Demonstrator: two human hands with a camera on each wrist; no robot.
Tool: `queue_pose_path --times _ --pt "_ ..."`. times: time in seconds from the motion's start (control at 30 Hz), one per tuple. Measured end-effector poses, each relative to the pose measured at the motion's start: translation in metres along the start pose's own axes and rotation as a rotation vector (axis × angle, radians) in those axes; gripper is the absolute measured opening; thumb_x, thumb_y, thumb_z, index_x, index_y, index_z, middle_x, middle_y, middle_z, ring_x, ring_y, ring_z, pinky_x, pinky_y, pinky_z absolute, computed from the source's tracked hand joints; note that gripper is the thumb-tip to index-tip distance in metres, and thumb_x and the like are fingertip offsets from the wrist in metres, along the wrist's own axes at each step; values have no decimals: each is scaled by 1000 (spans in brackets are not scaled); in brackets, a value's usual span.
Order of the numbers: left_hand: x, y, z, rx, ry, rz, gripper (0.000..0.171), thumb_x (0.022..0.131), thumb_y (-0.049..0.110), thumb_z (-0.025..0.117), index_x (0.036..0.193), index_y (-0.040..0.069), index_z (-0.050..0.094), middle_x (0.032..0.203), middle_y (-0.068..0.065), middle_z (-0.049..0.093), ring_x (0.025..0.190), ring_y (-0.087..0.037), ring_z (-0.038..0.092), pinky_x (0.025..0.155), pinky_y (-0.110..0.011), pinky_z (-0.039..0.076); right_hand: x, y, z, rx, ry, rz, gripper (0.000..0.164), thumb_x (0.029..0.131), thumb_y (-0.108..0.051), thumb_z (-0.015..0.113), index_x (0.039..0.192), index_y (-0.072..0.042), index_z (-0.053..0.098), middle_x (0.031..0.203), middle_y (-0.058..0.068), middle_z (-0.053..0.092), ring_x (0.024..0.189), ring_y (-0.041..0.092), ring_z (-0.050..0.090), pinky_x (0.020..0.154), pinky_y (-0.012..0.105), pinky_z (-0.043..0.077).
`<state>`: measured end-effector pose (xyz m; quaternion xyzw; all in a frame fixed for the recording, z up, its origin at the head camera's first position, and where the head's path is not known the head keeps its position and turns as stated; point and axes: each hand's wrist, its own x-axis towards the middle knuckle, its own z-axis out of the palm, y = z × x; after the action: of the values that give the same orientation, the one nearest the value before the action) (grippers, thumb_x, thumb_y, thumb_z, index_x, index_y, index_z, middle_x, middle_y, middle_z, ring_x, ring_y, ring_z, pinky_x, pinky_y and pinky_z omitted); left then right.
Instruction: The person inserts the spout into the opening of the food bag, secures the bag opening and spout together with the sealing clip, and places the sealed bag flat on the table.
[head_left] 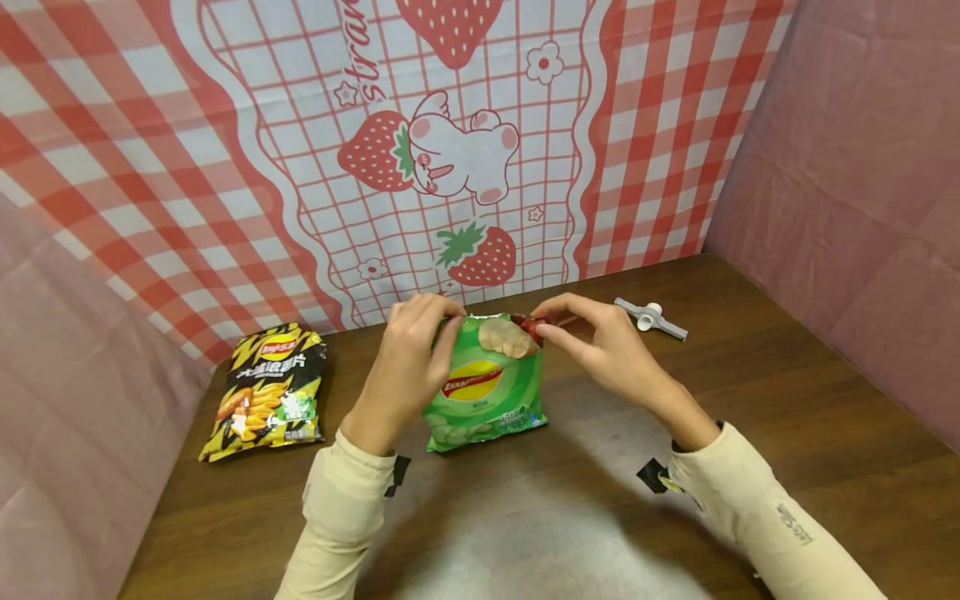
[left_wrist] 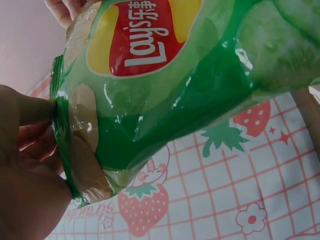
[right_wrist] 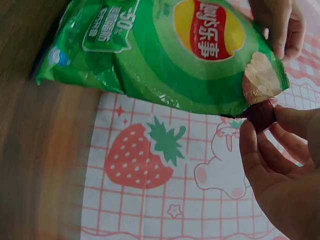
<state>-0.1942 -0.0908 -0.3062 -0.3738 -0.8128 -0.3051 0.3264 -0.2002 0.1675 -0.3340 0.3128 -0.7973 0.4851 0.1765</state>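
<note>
A green Lay's chip bag (head_left: 483, 400) stands upright on the table, its printed front facing me. My left hand (head_left: 412, 358) pinches the bag's top edge near its left corner; the left wrist view shows thumb and fingers on the crimped seal. At the top right corner, my right hand (head_left: 592, 342) pinches a small dark red piece (right_wrist: 261, 115) between thumb and fingertips. That piece overlaps the bag's corner, and I cannot tell what kind of thing it is.
A black and yellow Lay's bag (head_left: 270, 392) lies at the left of the brown wooden table (head_left: 750, 375). At the back right lies a grey bar clip (head_left: 667, 323) with a round white spout. A strawberry-print cloth (head_left: 660, 125) hangs behind, with pink cloth on both sides.
</note>
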Motion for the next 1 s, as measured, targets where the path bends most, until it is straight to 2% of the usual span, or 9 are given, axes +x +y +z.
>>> queue_pose_path --times 0.2,0.4,0.5,0.57,0.63,0.73,0.87,1.0 --pt "0 -2 -1 -9 -5 -10 6 97 2 60 96 2 66 92 -8 67 87 -22 60 78 -38 39 0 -1 1 -50 -32 17 12 94 -12 69 106 -12 71 97 -3 72 84 11 68 73 24 54" --pt "0 -2 0 4 -29 -4 7 98 0 59 100 -1 65 97 -11 67 92 -25 62 88 -42 46 0 -2 -1 -109 -96 40 11 94 -15 70 104 -13 72 95 -5 72 83 8 68 73 27 56" --pt "-2 3 3 63 -82 2 19 95 6 64 113 0 64 106 -12 68 97 -26 61 90 -42 45 0 -2 0 -127 -116 33 11 94 -13 70 105 -13 72 96 -4 72 84 8 67 73 28 56" --pt "-3 8 5 122 -123 9 32 93 14 68 122 3 63 111 -10 69 97 -25 60 86 -41 41 0 -2 0 -132 -123 27 12 94 -12 69 106 -12 72 97 -4 72 85 9 67 73 27 56" --pt "-4 12 8 185 -145 16 39 91 22 72 125 6 63 111 -8 70 93 -23 57 81 -41 37 0 -2 0 -133 -132 20 12 94 -12 69 106 -12 72 97 -4 72 85 9 67 73 27 56" --pt "-4 16 13 238 -146 26 30 91 25 74 116 9 69 102 -4 72 86 -22 54 76 -41 34 -1 -4 -1 -130 -144 11 13 94 -12 70 106 -12 72 96 -5 72 85 8 67 73 27 56" --pt "-5 17 16 244 -104 19 9 90 17 75 97 11 73 91 -1 71 82 -20 54 75 -41 33 -1 -5 -2 -119 -160 -5 15 94 -11 70 108 -12 73 98 -4 72 87 8 67 74 27 56" --pt "-5 17 15 227 -71 10 5 90 13 74 92 10 72 87 -2 70 79 -20 53 75 -40 34 -2 -7 -2 -108 -177 -36 19 95 -9 67 114 -12 73 106 -2 72 92 10 67 75 27 57"
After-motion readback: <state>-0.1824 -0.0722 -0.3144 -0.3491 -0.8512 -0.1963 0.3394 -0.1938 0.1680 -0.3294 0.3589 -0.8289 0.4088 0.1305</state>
